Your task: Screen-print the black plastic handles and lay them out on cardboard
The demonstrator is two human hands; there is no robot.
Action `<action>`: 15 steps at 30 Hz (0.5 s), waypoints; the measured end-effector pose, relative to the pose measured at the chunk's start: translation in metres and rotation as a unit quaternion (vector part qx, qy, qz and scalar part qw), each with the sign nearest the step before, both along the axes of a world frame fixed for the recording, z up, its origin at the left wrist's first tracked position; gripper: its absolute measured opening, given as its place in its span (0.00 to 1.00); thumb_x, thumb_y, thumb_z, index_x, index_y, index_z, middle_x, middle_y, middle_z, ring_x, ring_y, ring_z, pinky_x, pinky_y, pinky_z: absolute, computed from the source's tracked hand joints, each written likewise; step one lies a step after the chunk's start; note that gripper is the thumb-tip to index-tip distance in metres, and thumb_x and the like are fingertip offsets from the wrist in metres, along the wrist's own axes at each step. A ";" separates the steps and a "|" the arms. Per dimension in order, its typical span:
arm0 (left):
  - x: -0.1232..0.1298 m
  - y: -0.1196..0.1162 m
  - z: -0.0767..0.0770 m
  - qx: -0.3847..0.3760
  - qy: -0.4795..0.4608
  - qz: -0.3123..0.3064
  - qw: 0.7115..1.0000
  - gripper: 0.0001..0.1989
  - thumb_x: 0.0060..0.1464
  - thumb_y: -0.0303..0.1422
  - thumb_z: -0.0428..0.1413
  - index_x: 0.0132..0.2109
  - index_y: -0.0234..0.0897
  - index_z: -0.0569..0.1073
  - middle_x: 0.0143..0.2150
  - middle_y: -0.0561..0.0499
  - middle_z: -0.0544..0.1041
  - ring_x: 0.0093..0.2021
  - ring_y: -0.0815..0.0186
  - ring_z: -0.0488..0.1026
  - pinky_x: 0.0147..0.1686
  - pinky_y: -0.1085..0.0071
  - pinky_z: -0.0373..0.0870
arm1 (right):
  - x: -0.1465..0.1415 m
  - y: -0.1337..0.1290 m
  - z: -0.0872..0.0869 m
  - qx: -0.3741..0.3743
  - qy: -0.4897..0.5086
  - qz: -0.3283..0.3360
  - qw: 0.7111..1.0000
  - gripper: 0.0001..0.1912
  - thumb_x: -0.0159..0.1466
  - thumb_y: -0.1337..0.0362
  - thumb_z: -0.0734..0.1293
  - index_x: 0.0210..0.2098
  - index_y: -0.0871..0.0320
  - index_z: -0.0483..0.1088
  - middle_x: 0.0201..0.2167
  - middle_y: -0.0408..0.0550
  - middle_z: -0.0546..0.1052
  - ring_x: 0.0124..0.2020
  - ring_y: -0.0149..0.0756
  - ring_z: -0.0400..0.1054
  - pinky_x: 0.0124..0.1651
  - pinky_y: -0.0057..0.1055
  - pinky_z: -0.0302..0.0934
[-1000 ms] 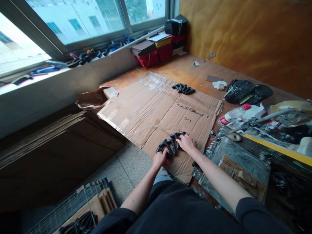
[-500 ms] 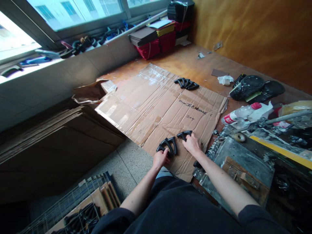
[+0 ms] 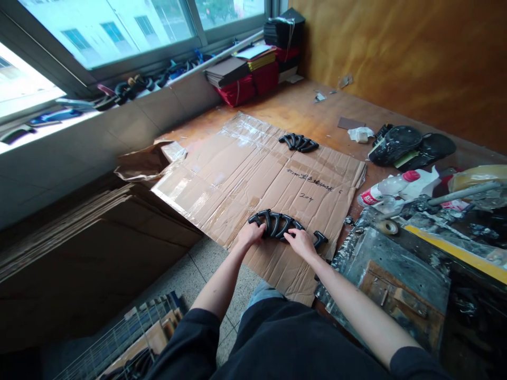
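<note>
"What's the biggest thing there?"

"The orange-brown wooden surface (image 3: 322, 117). A flattened cardboard sheet (image 3: 222, 174) with black handwriting lies across it, its near end reaching the person's lap."

"And left of that?"

"A stack of cardboard (image 3: 106, 253), lower down, its sheets leaning together. Smaller than that, tied bundles (image 3: 237, 91), red below and dark on top, stand at the far corner by the window."

"Where are the black pieces?"

"A row of curved black pieces (image 3: 274, 224) lies on the near part of the sheet, set side by side. A similar, smaller-looking cluster (image 3: 299, 142) lies near the sheet's far edge."

"Anything to the right?"

"A clear bottle (image 3: 390, 189) with a red cap, on its side among clutter."

"And the hands?"

"The left hand (image 3: 252, 233) touches the row's left end, fingers curled; the right hand (image 3: 300, 243) has thumb and forefinger at its right part. Whether either grips a piece, I can't tell."

"The smallest?"

"One lone black piece (image 3: 320, 239), just right of the right hand, apart from the row."
</note>
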State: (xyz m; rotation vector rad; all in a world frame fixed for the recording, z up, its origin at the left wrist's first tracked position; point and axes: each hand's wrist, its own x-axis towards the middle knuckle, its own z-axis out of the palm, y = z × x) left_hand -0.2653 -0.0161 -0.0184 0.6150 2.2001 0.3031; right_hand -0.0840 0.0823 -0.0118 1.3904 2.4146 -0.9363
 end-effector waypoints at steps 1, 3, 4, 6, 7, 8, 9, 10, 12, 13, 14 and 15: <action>0.000 0.000 0.004 -0.005 0.018 -0.008 1.000 0.27 0.57 0.52 0.46 0.39 0.33 0.77 0.34 0.39 0.81 0.43 0.53 0.78 0.46 0.63 0.69 | 0.002 -0.001 -0.002 -0.008 0.013 -0.006 1.000 0.21 0.65 0.54 0.62 0.53 0.57 0.73 0.46 0.53 0.76 0.49 0.38 0.70 0.53 0.30 0.59; 0.011 -0.006 0.009 -0.013 0.073 -0.011 0.997 0.29 0.58 0.54 0.44 0.43 0.33 0.76 0.41 0.36 0.80 0.49 0.50 0.75 0.50 0.60 0.67 | 0.007 -0.003 -0.006 -0.018 0.040 -0.018 0.999 0.22 0.64 0.56 0.64 0.55 0.58 0.71 0.45 0.53 0.76 0.48 0.37 0.70 0.52 0.29 0.60; 0.020 -0.011 0.011 -0.004 0.116 -0.011 0.993 0.30 0.59 0.54 0.43 0.46 0.32 0.75 0.44 0.35 0.79 0.51 0.50 0.74 0.51 0.59 0.66 | 0.010 -0.004 -0.008 -0.023 0.052 -0.021 0.998 0.22 0.64 0.57 0.64 0.56 0.58 0.70 0.44 0.52 0.76 0.47 0.37 0.71 0.52 0.29 0.60; 0.043 -0.022 0.010 0.053 0.212 -0.030 0.975 0.29 0.61 0.52 0.41 0.53 0.34 0.72 0.50 0.35 0.76 0.53 0.52 0.71 0.52 0.61 0.65 | 0.013 -0.007 -0.011 -0.029 0.073 -0.028 0.997 0.22 0.64 0.59 0.64 0.56 0.58 0.69 0.43 0.51 0.76 0.46 0.37 0.71 0.51 0.29 0.61; 0.055 -0.026 0.009 0.092 0.253 -0.053 0.962 0.28 0.62 0.50 0.42 0.56 0.36 0.70 0.54 0.37 0.74 0.55 0.53 0.69 0.53 0.62 0.64 | 0.014 -0.008 -0.012 -0.031 0.079 -0.031 0.996 0.22 0.64 0.59 0.64 0.56 0.57 0.69 0.43 0.51 0.76 0.45 0.37 0.71 0.51 0.30 0.61; 0.067 -0.028 0.006 0.126 0.279 -0.082 0.949 0.27 0.62 0.49 0.43 0.59 0.39 0.68 0.58 0.38 0.71 0.57 0.54 0.68 0.54 0.61 0.64 | 0.015 -0.008 -0.013 -0.034 0.084 -0.034 0.995 0.22 0.63 0.60 0.64 0.56 0.57 0.70 0.43 0.51 0.75 0.44 0.37 0.71 0.51 0.30 0.61; 0.076 -0.029 0.003 0.149 0.289 -0.110 0.939 0.27 0.61 0.49 0.45 0.62 0.42 0.66 0.62 0.40 0.67 0.59 0.54 0.65 0.55 0.60 0.63 | 0.014 -0.009 -0.013 -0.037 0.087 -0.036 0.995 0.21 0.63 0.60 0.64 0.55 0.57 0.70 0.44 0.52 0.75 0.44 0.37 0.71 0.51 0.30 0.62; 0.084 -0.028 0.000 0.158 0.290 -0.133 0.934 0.27 0.60 0.48 0.47 0.63 0.44 0.65 0.65 0.42 0.64 0.61 0.52 0.62 0.56 0.58 0.62 | 0.014 -0.009 -0.013 -0.039 0.088 -0.038 0.995 0.21 0.63 0.60 0.64 0.55 0.58 0.70 0.44 0.52 0.75 0.44 0.37 0.71 0.51 0.31 0.62; 0.092 -0.021 -0.007 0.154 0.287 -0.150 0.933 0.29 0.58 0.47 0.52 0.65 0.46 0.64 0.69 0.44 0.59 0.65 0.49 0.57 0.59 0.52 0.58 | 0.011 -0.010 -0.012 -0.046 0.085 -0.046 0.994 0.22 0.63 0.60 0.64 0.55 0.59 0.70 0.44 0.54 0.75 0.44 0.37 0.71 0.52 0.31 0.62; 0.094 -0.016 -0.009 0.148 0.282 -0.153 0.936 0.30 0.56 0.46 0.54 0.65 0.46 0.63 0.69 0.44 0.58 0.66 0.47 0.54 0.60 0.50 0.56 | 0.010 -0.010 -0.011 -0.049 0.082 -0.051 0.994 0.22 0.63 0.60 0.64 0.55 0.60 0.70 0.45 0.54 0.75 0.45 0.38 0.71 0.52 0.31 0.62; 0.094 -0.012 -0.011 0.142 0.275 -0.156 0.938 0.31 0.55 0.44 0.55 0.65 0.46 0.64 0.69 0.44 0.58 0.67 0.46 0.53 0.61 0.48 0.54 | 0.008 -0.010 -0.011 -0.051 0.081 -0.055 0.994 0.22 0.63 0.60 0.64 0.55 0.61 0.70 0.45 0.55 0.75 0.45 0.38 0.71 0.53 0.31 0.62; 0.093 -0.008 -0.012 0.138 0.269 -0.160 0.940 0.31 0.55 0.43 0.56 0.65 0.46 0.64 0.69 0.45 0.59 0.67 0.45 0.52 0.61 0.46 0.53 | 0.007 -0.010 -0.011 -0.053 0.081 -0.059 0.994 0.22 0.63 0.60 0.64 0.55 0.61 0.70 0.45 0.56 0.75 0.46 0.39 0.71 0.53 0.31 0.62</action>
